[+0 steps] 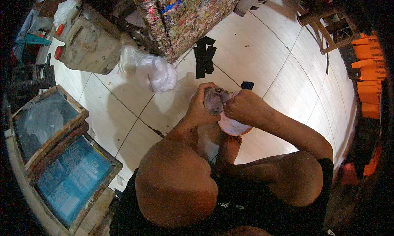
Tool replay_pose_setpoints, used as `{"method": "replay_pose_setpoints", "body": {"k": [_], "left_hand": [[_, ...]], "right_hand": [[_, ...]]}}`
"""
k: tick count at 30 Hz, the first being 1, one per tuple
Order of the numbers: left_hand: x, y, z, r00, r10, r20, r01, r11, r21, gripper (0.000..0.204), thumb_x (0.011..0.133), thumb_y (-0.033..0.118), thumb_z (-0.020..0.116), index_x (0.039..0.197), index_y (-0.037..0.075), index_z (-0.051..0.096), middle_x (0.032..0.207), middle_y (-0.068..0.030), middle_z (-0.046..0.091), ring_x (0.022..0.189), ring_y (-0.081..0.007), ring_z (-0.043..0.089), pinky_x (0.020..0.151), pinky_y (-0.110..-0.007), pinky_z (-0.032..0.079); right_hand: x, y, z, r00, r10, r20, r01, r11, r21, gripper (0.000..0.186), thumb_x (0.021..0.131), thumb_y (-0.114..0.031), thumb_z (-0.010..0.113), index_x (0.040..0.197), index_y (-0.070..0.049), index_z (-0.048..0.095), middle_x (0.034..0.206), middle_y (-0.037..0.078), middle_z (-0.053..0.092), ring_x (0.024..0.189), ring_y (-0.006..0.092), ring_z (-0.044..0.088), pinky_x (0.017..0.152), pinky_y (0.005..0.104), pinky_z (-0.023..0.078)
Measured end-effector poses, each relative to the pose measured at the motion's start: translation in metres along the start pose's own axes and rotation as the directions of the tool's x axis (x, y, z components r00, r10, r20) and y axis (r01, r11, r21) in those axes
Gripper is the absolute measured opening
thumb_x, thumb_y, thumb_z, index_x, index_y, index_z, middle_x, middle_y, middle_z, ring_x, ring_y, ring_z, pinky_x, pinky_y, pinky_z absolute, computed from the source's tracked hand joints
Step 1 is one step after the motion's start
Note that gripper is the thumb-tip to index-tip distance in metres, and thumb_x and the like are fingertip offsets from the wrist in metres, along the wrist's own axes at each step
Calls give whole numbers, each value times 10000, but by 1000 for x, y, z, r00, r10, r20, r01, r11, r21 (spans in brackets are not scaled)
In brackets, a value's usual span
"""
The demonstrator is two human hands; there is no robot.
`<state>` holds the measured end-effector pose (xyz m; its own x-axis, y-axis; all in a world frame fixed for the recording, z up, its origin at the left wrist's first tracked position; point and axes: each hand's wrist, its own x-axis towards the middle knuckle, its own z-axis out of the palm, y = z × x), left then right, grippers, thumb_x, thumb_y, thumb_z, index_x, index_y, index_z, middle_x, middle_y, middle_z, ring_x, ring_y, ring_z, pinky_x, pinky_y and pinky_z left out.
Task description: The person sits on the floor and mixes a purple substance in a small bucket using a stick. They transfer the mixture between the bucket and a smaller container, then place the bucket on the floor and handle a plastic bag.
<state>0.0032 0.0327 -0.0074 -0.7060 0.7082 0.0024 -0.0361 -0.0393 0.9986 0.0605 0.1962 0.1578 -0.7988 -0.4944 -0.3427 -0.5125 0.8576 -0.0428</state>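
My left hand (198, 106) is wrapped round a small round cup (214, 99), tilted so that its greyish, smeared inside shows. Against the cup's right rim, my right hand (243, 108) is closed, its fingers pinched together. What they grip, if anything, is too hidden to name. Just below both hands sits a round tub (233, 126) with whitish-pink contents, partly covered by my right hand. A bare foot (232, 145) is beside the tub. On the tiles past my right hand lies a small dark piece (247, 85).
Black strips (203, 57) and a white plastic bag (158, 74) lie ahead on the floor, near a paint-crusted block (184, 22). A dirty jerrycan (92, 47) is far left; framed screens (74, 174) lean at left. A wooden stool (328, 28) and orange stack (368, 94) are right.
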Motion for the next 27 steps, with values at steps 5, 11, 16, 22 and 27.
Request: {"method": "replay_pose_setpoints", "body": {"k": [5,11,16,22,27], "left_hand": [[-6,-1,0,997,35,-66,-41,995,-94,866,505,106,848,1248,63,405,1172,-139,553,1128,-275,557,977,-382,438],[-4,34,-9,998,61,4,-61,984,170,842,521,86,837,1244,64,406,1177,-135,552,1120,-263,555,986,-387,432],[-6,11,-3,1000,23,-5,-23,1000,18,810,538,68,836,1230,67,414,1170,-139,551,1115,-260,555,978,-387,434],[-4,32,-2,999,52,12,-52,995,88,814,549,74,863,1228,66,415,1170,-125,551,1106,-234,558,963,-376,445],[0,33,-1,999,44,27,-46,998,48,818,555,109,880,1227,67,415,1161,-122,556,1099,-235,563,960,-381,449]], "right_hand": [[-11,-4,-36,998,-48,-46,46,998,-29,92,743,-177,646,717,-90,659,647,57,650,602,216,666,525,331,515],[-20,11,-32,997,39,70,-38,999,-13,74,749,-159,639,757,-89,662,658,72,652,629,215,678,542,341,526],[-10,5,3,997,43,-71,-40,998,54,79,766,-164,640,777,-94,675,678,75,664,639,234,682,582,344,535],[-15,1,21,982,109,-153,-77,977,197,113,728,-183,639,749,-80,680,709,111,677,679,282,697,553,408,553],[-39,12,-10,989,145,-18,-142,982,129,148,754,-151,636,882,-101,689,690,89,669,666,252,689,579,369,543]]}}
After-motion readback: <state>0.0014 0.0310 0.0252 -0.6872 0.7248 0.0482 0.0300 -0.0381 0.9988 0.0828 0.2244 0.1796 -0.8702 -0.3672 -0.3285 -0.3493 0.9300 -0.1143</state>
